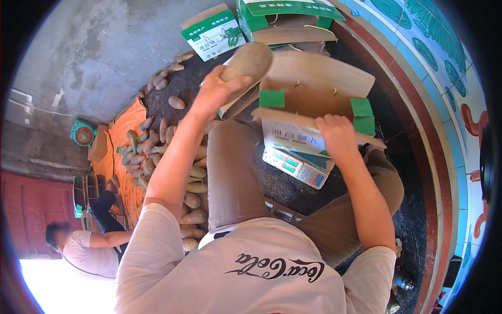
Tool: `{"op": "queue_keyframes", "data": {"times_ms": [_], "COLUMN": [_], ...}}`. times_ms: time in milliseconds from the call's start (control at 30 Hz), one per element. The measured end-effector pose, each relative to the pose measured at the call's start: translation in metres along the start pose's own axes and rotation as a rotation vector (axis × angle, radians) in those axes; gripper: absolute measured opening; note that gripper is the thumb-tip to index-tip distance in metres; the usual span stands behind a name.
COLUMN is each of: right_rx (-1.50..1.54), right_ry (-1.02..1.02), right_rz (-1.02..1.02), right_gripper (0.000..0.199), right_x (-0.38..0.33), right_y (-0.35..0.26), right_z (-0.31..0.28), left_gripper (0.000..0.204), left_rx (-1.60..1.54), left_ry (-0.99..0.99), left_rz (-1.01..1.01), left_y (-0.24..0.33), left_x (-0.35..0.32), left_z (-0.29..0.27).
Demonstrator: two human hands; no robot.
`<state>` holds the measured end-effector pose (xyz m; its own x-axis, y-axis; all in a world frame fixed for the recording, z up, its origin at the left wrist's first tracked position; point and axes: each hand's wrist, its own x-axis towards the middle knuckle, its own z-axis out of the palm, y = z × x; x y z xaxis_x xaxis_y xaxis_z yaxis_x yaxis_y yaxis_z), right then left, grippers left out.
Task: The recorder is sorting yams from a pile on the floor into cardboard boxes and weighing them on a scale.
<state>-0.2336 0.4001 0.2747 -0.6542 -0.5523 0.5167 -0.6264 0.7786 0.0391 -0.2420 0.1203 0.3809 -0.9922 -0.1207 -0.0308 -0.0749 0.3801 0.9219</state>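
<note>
Raised at the upper middle, my left hand (pixel 218 89) is closed around a thick, oblong, earth-coloured radish (pixel 252 60). The radish is held beside the upper left corner of an open cardboard carton (pixel 314 97), not inside it. My right hand (pixel 337 133) grips the carton's near wall, fingers over its top edge. Brown cardboard and a few small scraps show inside the carton, which has green corner tabs. Beneath it a digital scale (pixel 295 168) with lit green displays and a keypad pokes out between my knees. The scale's platform is mostly hidden.
A heap of radishes (pixel 151 149) lies on the floor and an orange cloth (pixel 125 128) to my left. Other green-and-white cartons (pixel 214 35) stand at the far side. A person (pixel 91 246) sits at the lower left. A tiled wall (pixel 452 131) with a raised brown-red border runs along the right.
</note>
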Motion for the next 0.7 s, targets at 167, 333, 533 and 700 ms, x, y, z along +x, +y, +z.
{"op": "queue_keyframes", "data": {"times_ms": [167, 333, 533, 700], "right_rx": [0.078, 0.077, 0.095, 0.07], "right_ry": [-0.105, -0.115, -0.148, -0.149], "right_rz": [-0.089, -0.099, -0.068, -0.052], "right_gripper": [0.003, 0.002, 0.002, 0.006], "right_x": [-0.011, -0.005, -0.008, -0.007], "right_y": [-0.01, -0.015, -0.013, -0.01], "right_z": [-0.001, -0.004, -0.003, -0.003], "left_gripper": [0.059, 0.07, 0.064, 0.036], "left_rx": [0.147, 0.669, 0.918, 0.666], "left_ry": [-0.189, -0.382, -0.632, -0.655], "left_rz": [-0.013, 0.159, 0.01, 0.292], "left_y": [-0.011, -0.052, -0.058, -0.056], "left_x": [0.015, 0.033, 0.034, 0.029], "left_z": [0.047, 0.099, 0.141, 0.112]}}
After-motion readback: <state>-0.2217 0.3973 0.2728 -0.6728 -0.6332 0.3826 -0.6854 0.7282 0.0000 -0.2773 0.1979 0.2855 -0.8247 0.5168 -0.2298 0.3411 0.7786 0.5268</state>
